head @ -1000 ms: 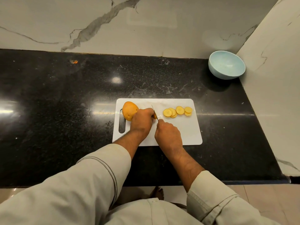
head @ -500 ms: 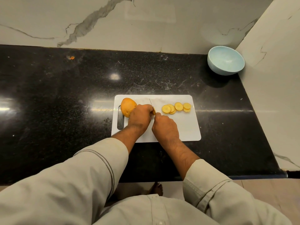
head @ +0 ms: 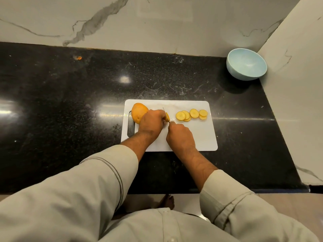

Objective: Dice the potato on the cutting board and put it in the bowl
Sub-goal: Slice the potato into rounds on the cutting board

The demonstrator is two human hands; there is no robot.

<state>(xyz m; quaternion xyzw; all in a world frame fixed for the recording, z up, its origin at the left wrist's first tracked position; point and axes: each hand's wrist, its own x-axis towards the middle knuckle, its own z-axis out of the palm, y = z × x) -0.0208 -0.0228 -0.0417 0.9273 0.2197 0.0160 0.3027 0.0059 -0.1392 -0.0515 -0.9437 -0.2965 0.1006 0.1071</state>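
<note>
Left hand [head: 151, 123] curled over the potato [head: 138, 113], which is held down on the cutting board [head: 201, 137]. Right hand [head: 180, 137] closed round the knife [head: 166, 114], blade set against the cut end. Slices [head: 191, 115] laid at board's right. Bowl [head: 246, 64] stood well apart, at the worktop [head: 70, 102] corner.

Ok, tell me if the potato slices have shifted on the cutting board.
No. The potato slices lie where they were, near the right end of the cutting board; only the camera moved.
</note>
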